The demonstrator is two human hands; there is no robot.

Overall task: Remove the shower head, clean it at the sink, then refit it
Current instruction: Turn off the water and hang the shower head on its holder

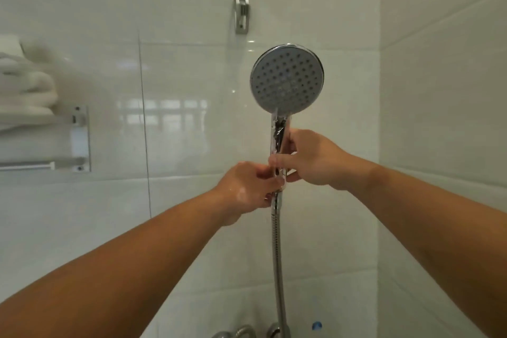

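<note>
Gripping the shower head (286, 78) with our right hand (312, 162) and the hose nut (277, 200) with our left hand (247, 189), we risk wet chrome slipping.

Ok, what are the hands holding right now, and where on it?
Both hold the shower head: the right hand grips the middle of its handle, the left hand grips the bottom end where the hose joins.

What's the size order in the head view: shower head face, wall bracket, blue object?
shower head face
wall bracket
blue object
The shower head is nearer the camera, so true sizes are unsure.
</note>
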